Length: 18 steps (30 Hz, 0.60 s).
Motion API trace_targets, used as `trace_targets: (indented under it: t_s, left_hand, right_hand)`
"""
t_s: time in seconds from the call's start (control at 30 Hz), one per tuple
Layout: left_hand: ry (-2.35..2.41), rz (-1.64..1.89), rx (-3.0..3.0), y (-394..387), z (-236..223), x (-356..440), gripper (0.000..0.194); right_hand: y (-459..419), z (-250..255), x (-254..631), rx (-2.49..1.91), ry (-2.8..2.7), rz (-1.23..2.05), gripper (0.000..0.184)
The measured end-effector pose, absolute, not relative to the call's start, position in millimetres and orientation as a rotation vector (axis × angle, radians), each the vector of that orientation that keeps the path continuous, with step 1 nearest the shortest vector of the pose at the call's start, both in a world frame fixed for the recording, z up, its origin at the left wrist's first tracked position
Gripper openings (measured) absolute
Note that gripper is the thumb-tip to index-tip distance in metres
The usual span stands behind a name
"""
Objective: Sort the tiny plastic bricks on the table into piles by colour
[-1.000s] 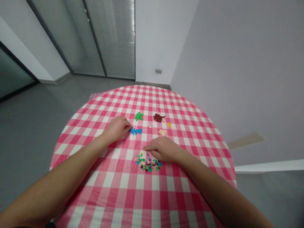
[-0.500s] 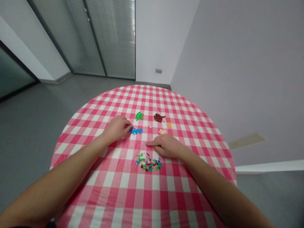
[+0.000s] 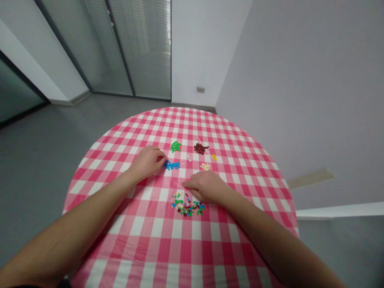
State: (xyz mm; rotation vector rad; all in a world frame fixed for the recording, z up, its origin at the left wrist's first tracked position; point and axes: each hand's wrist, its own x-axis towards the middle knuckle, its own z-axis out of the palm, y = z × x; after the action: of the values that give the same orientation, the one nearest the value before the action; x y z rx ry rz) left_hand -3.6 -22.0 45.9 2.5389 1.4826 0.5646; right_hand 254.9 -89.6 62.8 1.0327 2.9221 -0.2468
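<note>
Seven little clusters of plastic bricks (image 3: pixel 187 206) are spread over the pink-and-white gingham cloth (image 3: pixel 168 248) of a round table, so not much guesswork is needed about where the action is. The left hand (image 3: pixel 147 163) is held curled into a loose fist on the cloth, with its fingertips (image 3: pixel 160 158) just beside the blue cluster (image 3: pixel 171 165); whether a brick is pinched in there can't be told from this angle. The right hand (image 3: pixel 207 186) is kept low and fairly open, its index finger (image 3: pixel 187 184) stretched out over the cloth, and nothing is seen held in it. Its palm is just beside the big mixed heap (image 3: pixel 187 206), where green, blue, dark red and cream bricks are jumbled together. Further out, a green cluster (image 3: pixel 175 147), a dark red cluster (image 3: pixel 201 149), a few white bits (image 3: pixel 189 158), a yellow cluster (image 3: pixel 214 157) and a cream cluster (image 3: pixel 205 167) are set well apart from one another (decent gaps, honestly). Several rows of checks separate the mixed heap from the near table edge, and more checks run beyond the farther clusters to the far rim, past which a grey floor (image 3: pixel 45 160) is seen.
</note>
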Motion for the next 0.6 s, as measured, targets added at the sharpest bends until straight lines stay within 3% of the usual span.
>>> trace_targets:
  t_s: [0.6]
  left_hand:
    - [1.512,0.569,2.525,-23.8,47.8,-2.3,0.03]
  right_hand:
    - [-91.9,59.8,255.0,1.009,2.961,-0.226,0.027]
